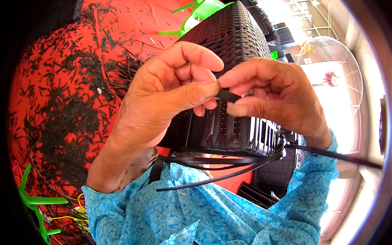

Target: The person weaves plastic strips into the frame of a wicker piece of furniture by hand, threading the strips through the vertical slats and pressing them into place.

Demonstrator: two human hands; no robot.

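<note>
A short piece of flat black strip [228, 96] spans the gap between my two hands. My left hand [159, 98] pinches one end of it under the thumb, its other fingers loosely curled. My right hand [281, 96] has the strip between thumb and fingers, the index fingertip close against my left thumb. Beyond and below them stands a black woven wicker piece [230, 36], tightly plaited above, with open slots on the near side. Long loose black strips [212, 161] loop along its near edge in front of my blue patterned shirt.
Red sheeting [134, 24] covers the floor at left, strewn with black strip offcuts [65, 130]. Green plastic chairs [34, 200] show at lower left and at the top. A large round fan [330, 75] stands at the right. A bundle of strips [122, 75] lies behind my left hand.
</note>
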